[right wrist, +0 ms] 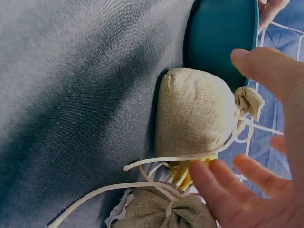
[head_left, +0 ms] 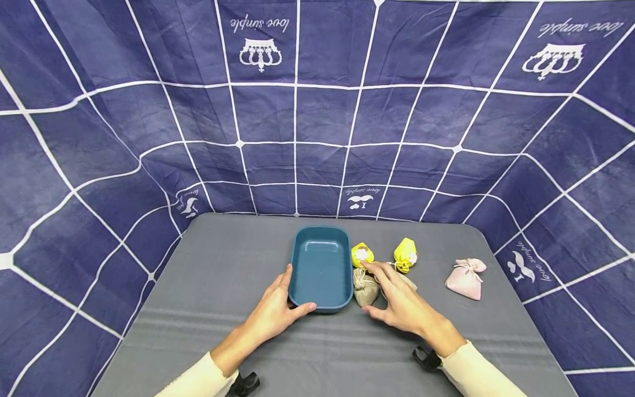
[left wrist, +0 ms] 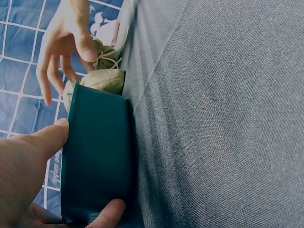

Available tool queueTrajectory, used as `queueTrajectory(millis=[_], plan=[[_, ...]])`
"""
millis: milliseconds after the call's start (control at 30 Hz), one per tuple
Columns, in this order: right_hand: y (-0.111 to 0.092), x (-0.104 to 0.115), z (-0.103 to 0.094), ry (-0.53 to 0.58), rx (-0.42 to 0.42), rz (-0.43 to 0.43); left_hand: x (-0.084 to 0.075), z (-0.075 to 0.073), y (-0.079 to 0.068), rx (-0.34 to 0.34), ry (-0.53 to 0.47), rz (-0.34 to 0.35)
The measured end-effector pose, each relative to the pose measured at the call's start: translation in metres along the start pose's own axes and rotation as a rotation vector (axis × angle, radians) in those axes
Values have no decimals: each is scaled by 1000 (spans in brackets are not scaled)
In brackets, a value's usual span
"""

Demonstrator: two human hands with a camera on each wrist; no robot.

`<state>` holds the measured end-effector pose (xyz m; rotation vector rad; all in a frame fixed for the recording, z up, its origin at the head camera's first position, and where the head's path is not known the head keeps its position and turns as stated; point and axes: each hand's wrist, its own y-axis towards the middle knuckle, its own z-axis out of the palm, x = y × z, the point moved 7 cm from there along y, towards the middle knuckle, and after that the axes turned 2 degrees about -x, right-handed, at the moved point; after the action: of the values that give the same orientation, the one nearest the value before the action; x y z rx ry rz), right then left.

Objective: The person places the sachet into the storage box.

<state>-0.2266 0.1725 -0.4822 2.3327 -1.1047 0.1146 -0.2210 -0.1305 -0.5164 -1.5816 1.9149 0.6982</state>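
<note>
A teal rectangular container (head_left: 321,270) stands on the grey table. My left hand (head_left: 275,309) spreads round its near left corner, thumb at the near rim and fingers along the left side. Beside the container's right wall lies a beige linen drawstring pouch (right wrist: 197,111). My right hand (head_left: 404,303) hovers with parted fingers over this pouch and a second, browner pouch (right wrist: 164,209) with loose cords, mostly hidden by the hand in the head view. The right thumb overlaps the container's wall in the right wrist view. Nothing sits between the right fingers.
One yellow pouch (head_left: 362,255) with a white flower lies by the container's right wall. Another yellow pouch (head_left: 405,255) is farther right. A pink pouch (head_left: 466,278) lies near the table's right side. Blue gridded cloth (head_left: 317,110) hangs round the table's back and sides.
</note>
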Motion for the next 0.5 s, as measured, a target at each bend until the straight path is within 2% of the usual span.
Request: queueTrajectory(millis=[267,500], plan=[[4,-7,14,-10,72,80,-3,-2,2,1,0,-3],[8,-7,25,-45,108,80,0,-4,3,4,-3,-15]])
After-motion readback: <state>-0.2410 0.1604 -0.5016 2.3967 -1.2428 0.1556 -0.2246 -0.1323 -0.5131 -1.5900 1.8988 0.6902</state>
